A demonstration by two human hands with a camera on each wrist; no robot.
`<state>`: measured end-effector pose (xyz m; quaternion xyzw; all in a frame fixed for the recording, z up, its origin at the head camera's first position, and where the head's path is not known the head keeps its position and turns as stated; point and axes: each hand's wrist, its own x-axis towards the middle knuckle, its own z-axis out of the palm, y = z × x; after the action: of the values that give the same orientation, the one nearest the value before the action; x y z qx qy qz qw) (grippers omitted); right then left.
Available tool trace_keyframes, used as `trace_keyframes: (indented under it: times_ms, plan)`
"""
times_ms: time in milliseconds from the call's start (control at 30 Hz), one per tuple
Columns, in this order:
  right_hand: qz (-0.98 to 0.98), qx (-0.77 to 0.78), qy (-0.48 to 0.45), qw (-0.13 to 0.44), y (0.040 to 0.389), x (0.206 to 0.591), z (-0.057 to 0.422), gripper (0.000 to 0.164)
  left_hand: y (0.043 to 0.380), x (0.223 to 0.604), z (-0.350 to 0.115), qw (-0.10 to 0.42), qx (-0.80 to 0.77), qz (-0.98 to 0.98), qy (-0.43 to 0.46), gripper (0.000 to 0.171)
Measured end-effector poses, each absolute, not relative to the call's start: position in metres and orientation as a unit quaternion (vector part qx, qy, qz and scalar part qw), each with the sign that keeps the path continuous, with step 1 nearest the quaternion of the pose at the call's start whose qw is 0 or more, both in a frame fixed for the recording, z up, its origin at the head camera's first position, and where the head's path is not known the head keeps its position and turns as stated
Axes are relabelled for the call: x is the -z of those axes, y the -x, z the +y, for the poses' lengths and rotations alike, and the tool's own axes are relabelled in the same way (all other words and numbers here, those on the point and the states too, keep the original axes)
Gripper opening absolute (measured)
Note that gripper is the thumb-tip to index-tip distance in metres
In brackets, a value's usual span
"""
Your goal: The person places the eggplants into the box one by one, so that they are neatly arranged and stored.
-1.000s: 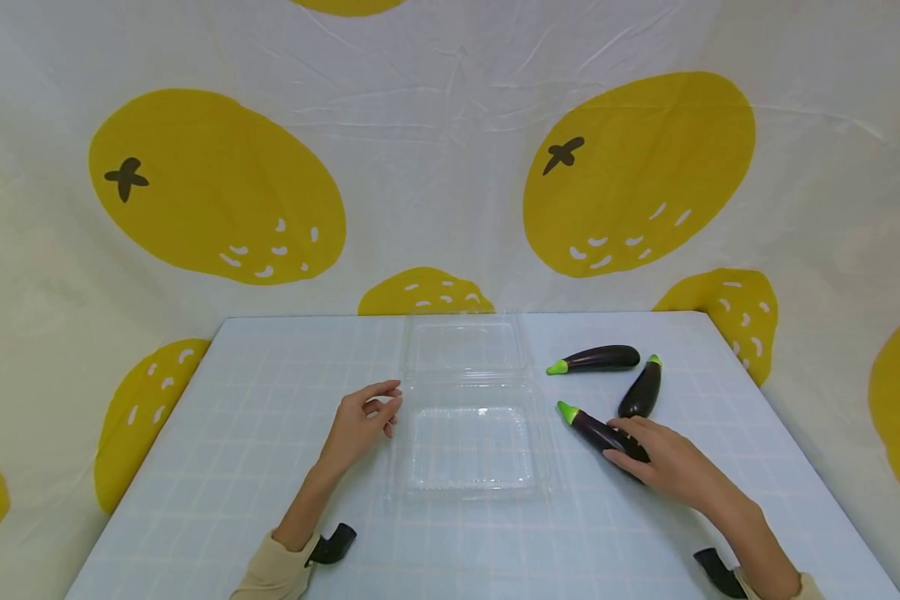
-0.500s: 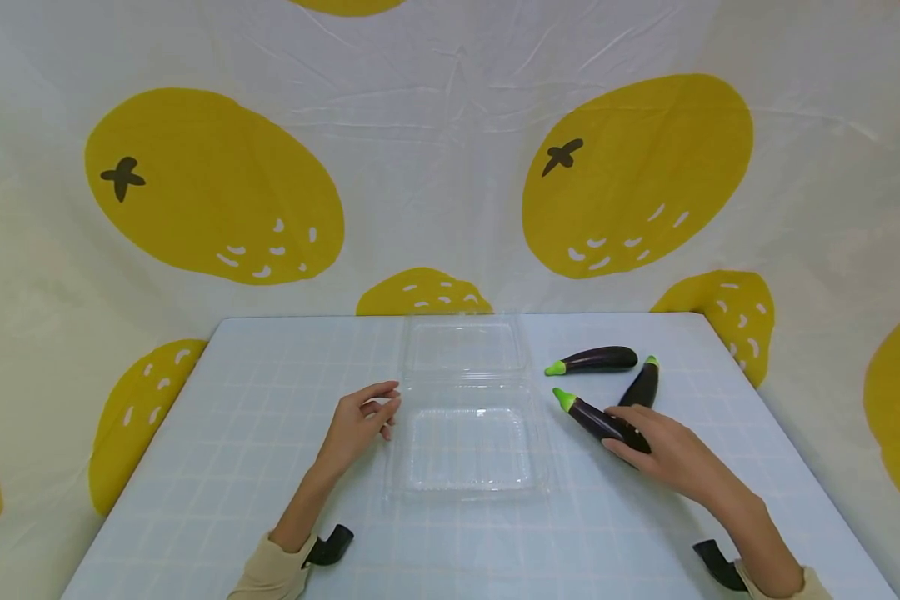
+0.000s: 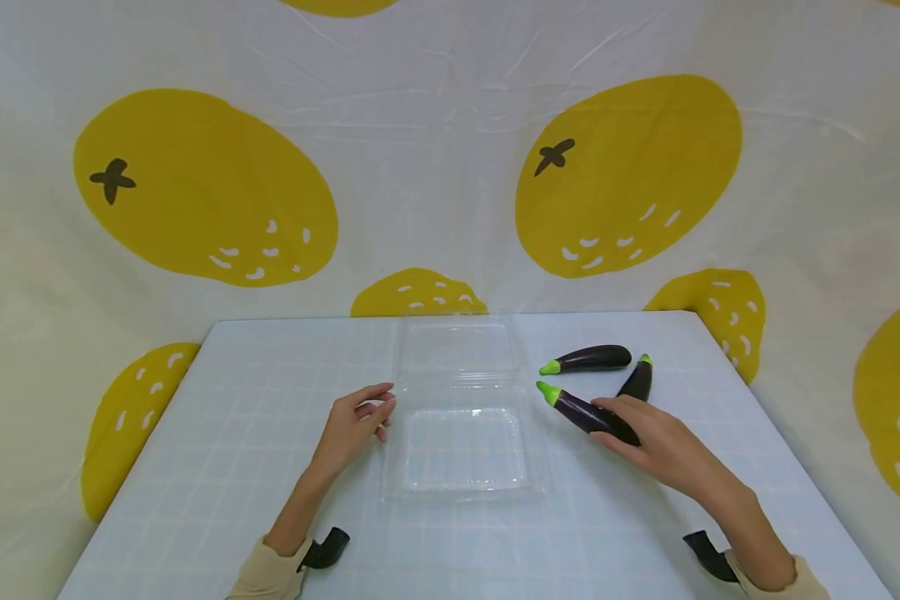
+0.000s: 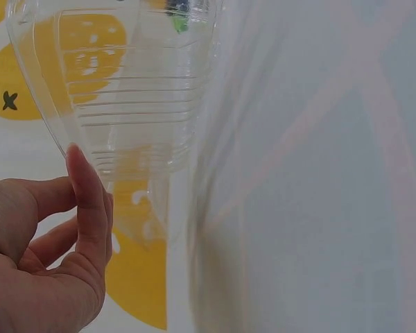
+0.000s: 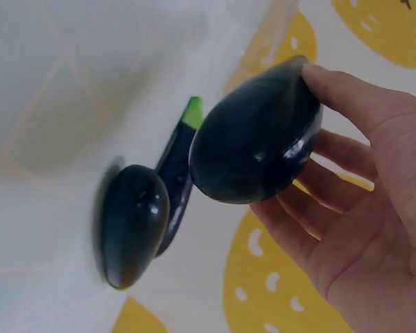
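My right hand grips a dark purple eggplant by its thick end, its green stem end pointing toward the container; the right wrist view has the rounded end of this eggplant between thumb and fingers. Behind it, a second eggplant lies sideways on the table, and a third eggplant is partly covered by the hand. A clear plastic clamshell container lies spread open in the middle, lid at the back. At its left rim, my left hand has loosely bent fingers, with fingertips right at the edge.
The table wears a pale checked cloth. Past its back edge hangs a white curtain printed with big yellow fruit. Dark curved pieces stick out at both wrists.
The right hand has raised the eggplant and brought it slightly left and away from the person, toward the container. The left hand has stayed at the rim. The head view has shifted slightly.
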<state>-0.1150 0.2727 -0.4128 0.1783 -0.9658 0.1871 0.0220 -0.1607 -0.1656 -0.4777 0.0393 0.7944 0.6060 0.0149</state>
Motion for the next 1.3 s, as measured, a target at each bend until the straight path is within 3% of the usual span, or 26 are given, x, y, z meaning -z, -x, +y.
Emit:
trace_keyframes:
  times_ms: [767, 1000, 1300]
  plan:
    - [-0.95, -0.166, -0.256, 0.064, 0.117, 0.394, 0.23, 0.048, 0.16, 0.479, -0.168, 0.014, -0.617, 0.786, -0.049, 0.042]
    - [-0.939, -0.171, -0.292, 0.068, 0.12, 0.393, 0.216, 0.045, 0.152, 0.455, -0.161, 0.021, -0.608, 0.793, -0.041, 0.036]
    - [-0.923, -0.171, -0.334, 0.088, 0.123, 0.397, 0.198, 0.043, 0.162, 0.476, -0.166, 0.013, -0.616, 0.786, -0.053, 0.04]
